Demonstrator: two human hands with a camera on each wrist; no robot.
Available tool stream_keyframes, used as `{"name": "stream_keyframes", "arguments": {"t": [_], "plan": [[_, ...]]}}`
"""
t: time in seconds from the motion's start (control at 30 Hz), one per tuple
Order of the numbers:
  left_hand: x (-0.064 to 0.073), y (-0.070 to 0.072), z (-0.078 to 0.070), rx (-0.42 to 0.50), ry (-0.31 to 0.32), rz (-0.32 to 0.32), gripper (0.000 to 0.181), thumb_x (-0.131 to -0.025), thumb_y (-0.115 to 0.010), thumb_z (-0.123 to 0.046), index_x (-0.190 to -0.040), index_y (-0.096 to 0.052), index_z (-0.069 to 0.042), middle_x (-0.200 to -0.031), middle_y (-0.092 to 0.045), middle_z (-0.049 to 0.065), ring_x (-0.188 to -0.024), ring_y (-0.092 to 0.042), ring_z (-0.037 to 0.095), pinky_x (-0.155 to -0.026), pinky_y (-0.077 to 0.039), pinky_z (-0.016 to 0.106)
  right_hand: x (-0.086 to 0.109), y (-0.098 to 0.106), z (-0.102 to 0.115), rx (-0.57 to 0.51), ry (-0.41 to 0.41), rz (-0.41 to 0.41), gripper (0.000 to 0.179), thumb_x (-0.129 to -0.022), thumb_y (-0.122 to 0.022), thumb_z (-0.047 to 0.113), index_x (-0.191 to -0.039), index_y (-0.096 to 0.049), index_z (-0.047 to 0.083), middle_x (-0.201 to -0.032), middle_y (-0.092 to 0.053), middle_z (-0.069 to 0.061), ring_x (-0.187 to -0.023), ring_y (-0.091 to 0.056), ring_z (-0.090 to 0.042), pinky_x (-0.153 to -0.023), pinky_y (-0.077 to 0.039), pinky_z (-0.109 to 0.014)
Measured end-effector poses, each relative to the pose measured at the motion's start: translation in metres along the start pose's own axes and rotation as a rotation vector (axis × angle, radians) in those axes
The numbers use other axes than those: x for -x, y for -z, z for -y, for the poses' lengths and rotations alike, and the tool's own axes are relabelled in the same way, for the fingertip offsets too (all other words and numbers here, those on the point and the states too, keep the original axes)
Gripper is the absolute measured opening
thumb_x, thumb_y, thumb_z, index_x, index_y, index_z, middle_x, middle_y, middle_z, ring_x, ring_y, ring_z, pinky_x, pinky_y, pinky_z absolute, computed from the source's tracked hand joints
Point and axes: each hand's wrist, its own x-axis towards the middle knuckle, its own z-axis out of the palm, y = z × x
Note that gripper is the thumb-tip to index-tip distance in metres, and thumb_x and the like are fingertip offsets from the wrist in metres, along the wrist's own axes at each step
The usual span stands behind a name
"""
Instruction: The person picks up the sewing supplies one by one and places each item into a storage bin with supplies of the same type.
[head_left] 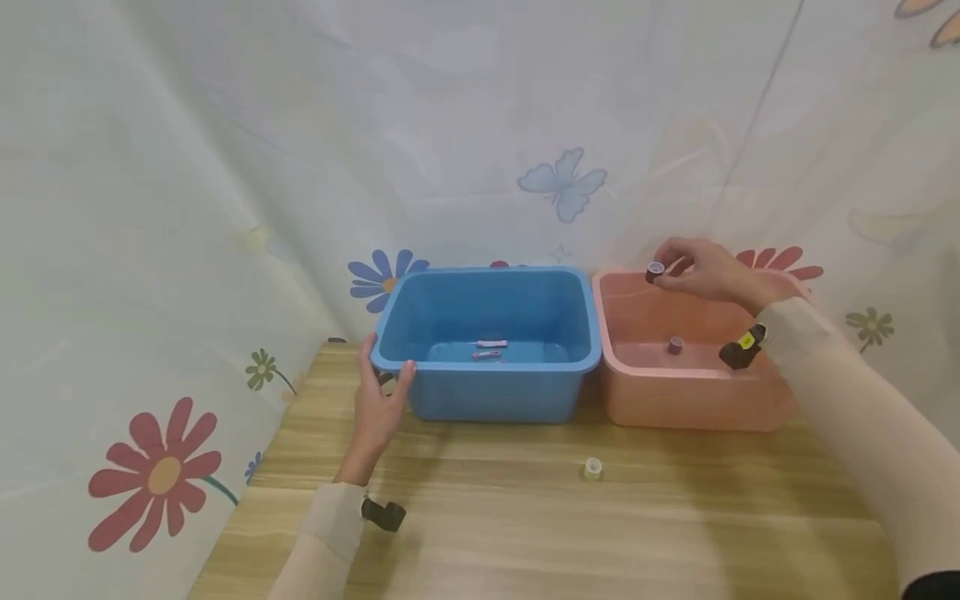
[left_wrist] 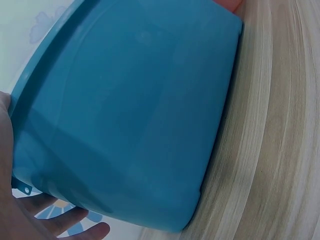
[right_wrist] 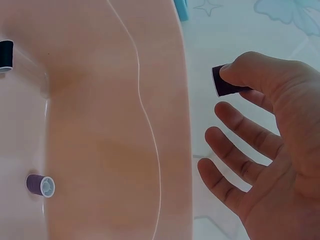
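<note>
With thumb and fingers, my right hand (head_left: 708,268) pinches a dark thread spool (head_left: 655,272) above the pink tub (head_left: 697,400), level with its back rim. In the right wrist view the spool (right_wrist: 226,82) sits between thumb and index finger while the other fingers spread. A purple thread spool (right_wrist: 36,184) lies on the tub's floor, and a black thread spool (right_wrist: 6,55) shows at the left edge. At the near left corner, my left hand (head_left: 378,412) grips the blue tub (head_left: 495,393), thumb at the front rim and fingers along the side.
Small pink clip-like pieces (head_left: 492,343) lie inside the blue tub. A pale thread spool (head_left: 593,469) stands on the wooden table (head_left: 487,517) in front of the tubs, which sit side by side. Behind them hangs a flower-print sheet (head_left: 450,125).
</note>
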Motion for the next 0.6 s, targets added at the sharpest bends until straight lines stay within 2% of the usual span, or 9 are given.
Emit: {"name": "stream_keyframes", "arguments": {"t": [0.27,0.6], "plan": [[0.0,0.0,-0.001,-0.004,0.001,-0.001,0.081,-0.101,-0.062,-0.049,-0.163,-0.014,-0.028,-0.162,-0.034,0.013,-0.134,-0.05,0.041,-0.101,-0.049,0.06,-0.005,-0.001,-0.004,-0.005,-0.015,0.007,0.021,-0.093,-0.076,0.011,-0.111,-0.065,0.006,-0.113,-0.069,-0.015,-0.111,-0.064,-0.04,-0.097,-0.051,-0.059],[-0.001,-0.001,0.0,-0.012,0.001,0.002,0.081,-0.101,-0.061,-0.05,-0.163,-0.013,-0.029,-0.163,-0.033,0.012,-0.134,-0.05,0.041,-0.099,-0.05,0.061,-0.01,-0.004,-0.012,0.02,-0.051,0.023,0.023,-0.095,-0.075,0.018,-0.114,-0.065,0.009,-0.115,-0.068,-0.014,-0.11,-0.063,-0.037,-0.093,-0.054,-0.055]]}}
